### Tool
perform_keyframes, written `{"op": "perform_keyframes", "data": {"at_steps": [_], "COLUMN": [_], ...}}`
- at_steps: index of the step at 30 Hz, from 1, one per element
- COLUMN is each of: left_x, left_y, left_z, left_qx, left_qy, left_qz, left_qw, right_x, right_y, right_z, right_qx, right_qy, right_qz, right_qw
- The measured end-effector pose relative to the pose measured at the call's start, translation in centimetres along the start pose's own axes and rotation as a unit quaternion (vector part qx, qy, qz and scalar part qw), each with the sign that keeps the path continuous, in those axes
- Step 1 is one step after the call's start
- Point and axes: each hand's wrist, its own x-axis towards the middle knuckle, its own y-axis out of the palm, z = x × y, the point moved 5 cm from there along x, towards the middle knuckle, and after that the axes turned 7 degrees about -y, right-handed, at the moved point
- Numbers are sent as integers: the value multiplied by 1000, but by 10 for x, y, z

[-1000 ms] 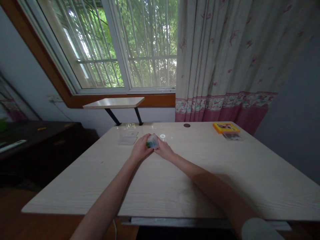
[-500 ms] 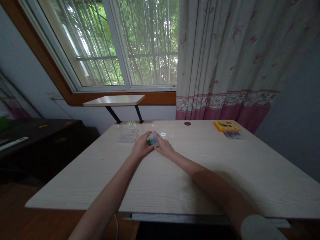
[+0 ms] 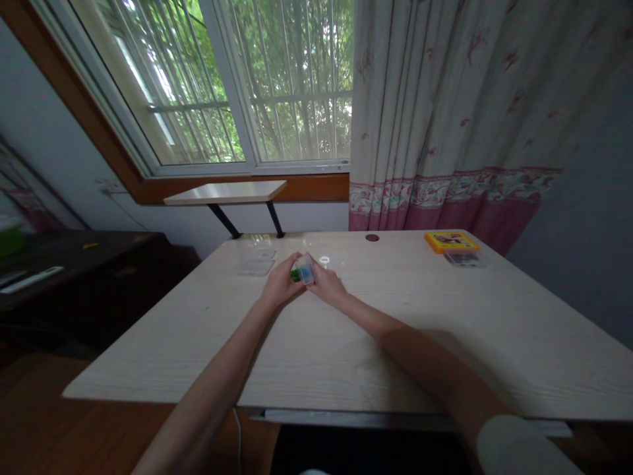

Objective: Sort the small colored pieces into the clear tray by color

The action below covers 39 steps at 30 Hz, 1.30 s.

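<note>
Between my two hands, over the far middle of the table, is a small clear plastic box (image 3: 306, 269) with something blue showing through it. My left hand (image 3: 281, 282) is closed on its left side, where a small green piece (image 3: 295, 275) shows by the fingers. My right hand (image 3: 326, 284) grips the box from the right. Whether the green piece is inside the box or beside it, I cannot tell. Flat clear plastic cases (image 3: 256, 266) lie on the table to the left of my left hand.
A yellow box (image 3: 452, 241) lies at the table's back right, with a clear case (image 3: 465, 258) against its front. A raised shelf (image 3: 225, 192) on black legs stands at the back left. The pale wooden table (image 3: 395, 369) fills the foreground; a dark desk (image 3: 74, 264) stands left.
The clear box has tilted a little in my hands, and more blue shows through it. My hands stay in nearly the same place. The view has shifted slightly.
</note>
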Motion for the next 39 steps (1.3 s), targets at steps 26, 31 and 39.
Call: {"op": "perform_keyframes", "data": {"at_steps": [26, 31, 39], "left_x": [-7, -7, -6], "left_y": [-17, -12, -9], "left_z": [22, 33, 28], "left_qx": [-14, -26, -131], "left_qy": [3, -32, -92], "left_qz": [11, 5, 2], "left_qw": [1000, 999, 987], "right_x": [0, 0, -2], "right_y": [-4, -7, -9], "right_z": [-20, -18, -8], "right_qx": [12, 21, 66], "right_qy": [58, 42, -47], "right_qz": [-41, -55, -77], "right_qw": [997, 997, 994]}}
